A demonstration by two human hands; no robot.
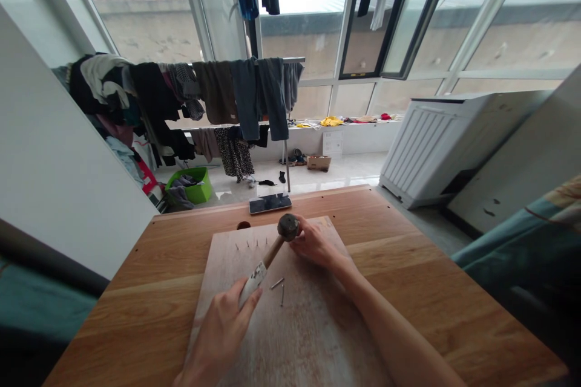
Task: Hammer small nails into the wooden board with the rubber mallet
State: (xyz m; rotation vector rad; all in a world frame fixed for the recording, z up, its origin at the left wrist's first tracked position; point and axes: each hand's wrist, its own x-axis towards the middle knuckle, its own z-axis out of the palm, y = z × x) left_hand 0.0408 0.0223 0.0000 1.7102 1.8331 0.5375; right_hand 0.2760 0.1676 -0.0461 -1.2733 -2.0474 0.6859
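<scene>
My left hand (226, 316) is wrapped round the pale, worn grip of a hammer (271, 253). Its dark head is raised over the far part of a wooden board (272, 338). Close behind the hammer head, my right hand (315, 243) rests at the board with its fingers pinched together. The hammer head covers the fingertips, so what they hold is hidden. Left of the hammer, several nails (248, 245) stand upright in a row in the board. Two loose nails lie nearer me, one slanted (276, 283) and one pointing toward me (282, 293).
The board lies on a wooden table (408, 290). Beyond it are a phone (270, 204) and a small round brown object (243, 225). Past the table stand a laundry-laden drying rack (218, 91), a green basket (200, 184) and a white ribbed appliance (422, 151).
</scene>
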